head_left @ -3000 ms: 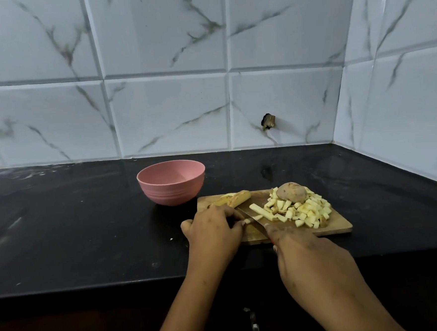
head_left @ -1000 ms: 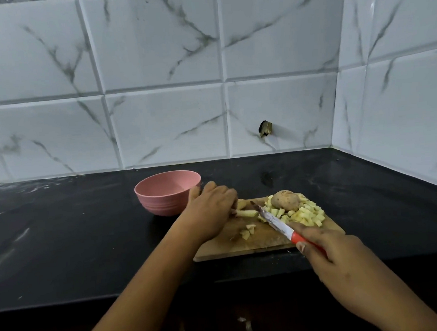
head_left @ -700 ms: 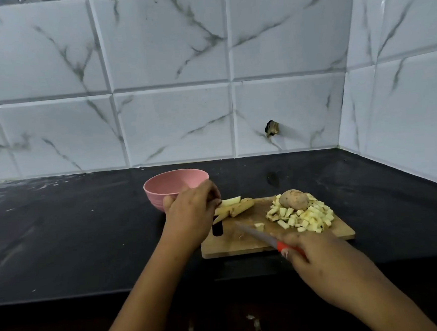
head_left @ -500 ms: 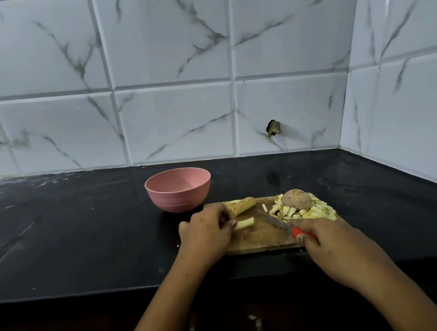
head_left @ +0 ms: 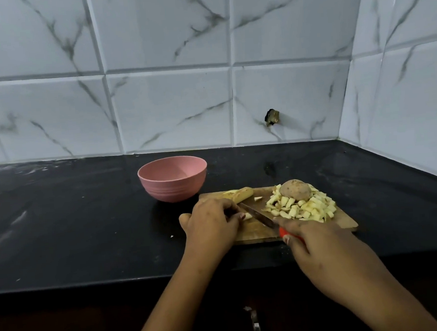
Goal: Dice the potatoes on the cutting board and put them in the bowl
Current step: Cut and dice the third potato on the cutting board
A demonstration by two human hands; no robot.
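One knife (head_left: 258, 216) is gripped by its red handle in the curled right hand (head_left: 318, 246). A potato strip (head_left: 247, 216) is pinned to the cutting board (head_left: 345, 222) under the left hand (head_left: 211, 222), fingers bent. The blade, apart from the strip half a second ago, is now laid against it. Farther back are seen one diced pile (head_left: 303, 208) topped by one whole potato (head_left: 295, 189), one cut wedge (head_left: 238, 193), then one pink bowl (head_left: 173, 178).
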